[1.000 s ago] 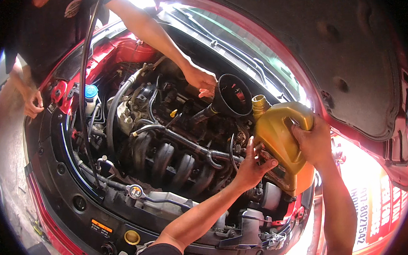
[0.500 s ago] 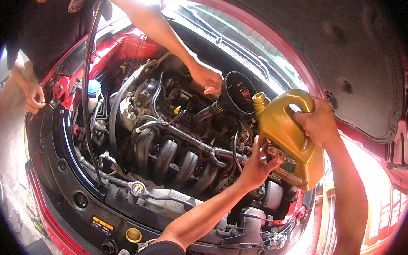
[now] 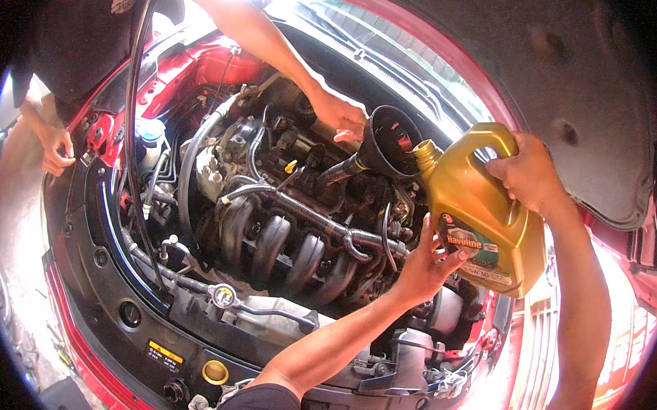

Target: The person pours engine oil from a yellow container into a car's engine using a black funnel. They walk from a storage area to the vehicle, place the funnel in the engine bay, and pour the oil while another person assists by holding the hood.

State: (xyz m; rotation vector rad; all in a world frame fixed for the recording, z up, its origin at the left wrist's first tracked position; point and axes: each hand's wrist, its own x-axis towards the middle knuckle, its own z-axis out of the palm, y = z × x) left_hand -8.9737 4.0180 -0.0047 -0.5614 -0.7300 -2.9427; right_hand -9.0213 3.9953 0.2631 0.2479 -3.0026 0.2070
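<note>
I hold a gold plastic oil jug (image 3: 483,213) over a red car's open engine bay. My right hand (image 3: 525,173) grips the jug's handle at the top. My left hand (image 3: 423,265) cups the jug's lower front corner, fingers spread against it. The jug's open spout points left at the rim of a black funnel (image 3: 388,140) standing in the engine (image 3: 286,236). Another person's hand (image 3: 343,115) steadies the funnel from behind. No oil stream is visible.
The other person in a dark shirt stands at the upper left, their second hand (image 3: 58,151) resting by the red fender. A black prop rod (image 3: 136,140) runs down the left side. The raised hood (image 3: 557,70) hangs above right. A yellow cap (image 3: 215,372) sits near the front edge.
The jug has risen and tipped so its spout reaches the funnel's rim. My left hand has moved from the engine parts onto the jug's lower corner.
</note>
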